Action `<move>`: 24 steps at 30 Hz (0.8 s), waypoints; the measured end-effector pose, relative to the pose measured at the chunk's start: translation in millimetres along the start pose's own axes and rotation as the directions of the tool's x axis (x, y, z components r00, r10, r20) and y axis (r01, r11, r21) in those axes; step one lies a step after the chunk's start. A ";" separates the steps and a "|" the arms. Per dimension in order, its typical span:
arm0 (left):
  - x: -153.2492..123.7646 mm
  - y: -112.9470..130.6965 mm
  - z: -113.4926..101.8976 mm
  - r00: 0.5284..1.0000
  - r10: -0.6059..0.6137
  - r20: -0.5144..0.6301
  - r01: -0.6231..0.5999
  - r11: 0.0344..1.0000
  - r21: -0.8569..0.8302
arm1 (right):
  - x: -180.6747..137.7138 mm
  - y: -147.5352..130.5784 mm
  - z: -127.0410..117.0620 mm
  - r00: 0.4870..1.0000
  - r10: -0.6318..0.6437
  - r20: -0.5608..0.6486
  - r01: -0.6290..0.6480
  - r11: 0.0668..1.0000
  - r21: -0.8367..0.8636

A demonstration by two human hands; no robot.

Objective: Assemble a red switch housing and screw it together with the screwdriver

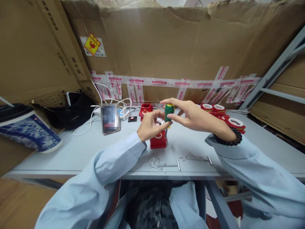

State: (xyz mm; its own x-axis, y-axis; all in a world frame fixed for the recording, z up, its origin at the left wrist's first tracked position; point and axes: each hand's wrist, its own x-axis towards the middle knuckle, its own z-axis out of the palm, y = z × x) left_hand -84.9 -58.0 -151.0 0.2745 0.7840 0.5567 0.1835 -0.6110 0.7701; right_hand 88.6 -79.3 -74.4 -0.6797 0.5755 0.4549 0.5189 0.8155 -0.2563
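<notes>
Pale grey table (71, 149), backed by a wall of brown cardboard (166, 47) patched with strips of red-printed tape (158, 82). Yellow and red warning sticker (92, 45) high on the cardboard at left. Grey metal shelf frame (274, 71) slanting up at right.

On the table at left: a blue and white patterned bag (28, 132), a black bag (69, 113), white cables (88, 124) looping toward a power strip (125, 114). A small black square (132, 119) beside a red block (145, 109) near the back. At right, a cluster of red parts with white rings (224, 116). Near the front edge, a scatter of small screws (156, 160) and two thin metal rods (188, 158), one just beside the other.

Left hand (149, 125) curled over the top of a red box (158, 140) standing at the table's middle, fingers bent and pressed on it, thumb side toward the white ring on its face. Right hand (193, 116) pinched narrow round the green handle of a screwdriver (168, 112), thumb below and forefinger over the yellow cap. Screwdriver upright, shaft running down to the red box's right side; tip too small to make out. Black beaded bracelet (228, 138) at the right wrist, light blue sleeves on both arms.
</notes>
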 end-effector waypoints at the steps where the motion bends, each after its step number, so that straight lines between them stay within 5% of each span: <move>1: -0.3 0.0 -0.3 1.000 0.000 -0.001 0.000 1.000 0.006 | 0.4 0.4 -1.3 1.000 -0.008 0.005 0.008 1.000 0.014; 11: -0.5 -2.1 -2.2 0.996 -0.005 0.089 0.008 0.999 -0.039 | 11.2 9.6 -13.3 0.999 0.006 0.043 -0.011 0.993 0.113; 24: -4.0 -8.0 0.7 0.993 0.054 0.100 -0.060 0.996 0.064 | 18.1 -1.6 -0.9 0.988 0.110 -0.109 -0.142 0.923 -0.358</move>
State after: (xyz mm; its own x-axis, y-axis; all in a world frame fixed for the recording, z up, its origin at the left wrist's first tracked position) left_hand -86.8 -56.4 -159.6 0.3774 0.7351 0.5632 0.2265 -0.6630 0.7135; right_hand 75.9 -70.2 -64.9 -0.5578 0.6517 0.5138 0.7614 0.6483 0.0043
